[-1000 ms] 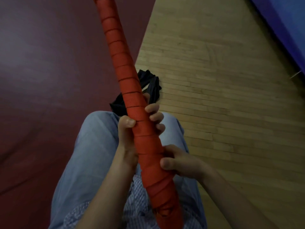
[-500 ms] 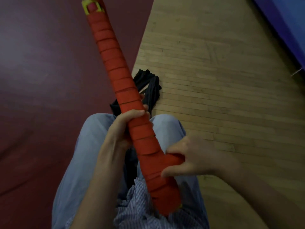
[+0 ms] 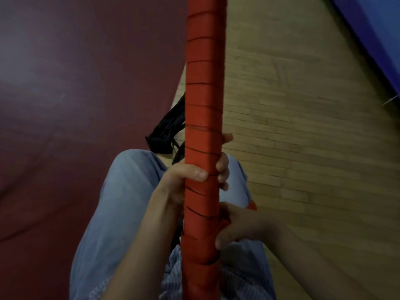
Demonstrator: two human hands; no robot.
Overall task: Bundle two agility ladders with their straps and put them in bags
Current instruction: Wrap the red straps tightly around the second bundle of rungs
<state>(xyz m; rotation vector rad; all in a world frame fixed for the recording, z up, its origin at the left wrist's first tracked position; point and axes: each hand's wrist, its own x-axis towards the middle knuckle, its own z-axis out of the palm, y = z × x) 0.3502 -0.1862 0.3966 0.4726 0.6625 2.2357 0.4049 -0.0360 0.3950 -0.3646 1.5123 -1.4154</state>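
Head view, left to right: the black bag [image 3: 167,131] lies on the floor [image 3: 303,137], not touched yet. Left hand [image 3: 190,176] is wrapped round the red ladder bundle [image 3: 204,105] mid-shaft, thumb across the front. Half a second back the bundle leaned to the upper left with its yellow buckle showing. Now it's swung straight, long axis running bottom to top of the shot and pointing away from the person, far end out of view. Right hand [image 3: 238,226] has come in and clamps the lower wraps, a bit of strap [image 3: 251,206] poking out behind it. Looks like the wrapping's nearly done, bagging next.
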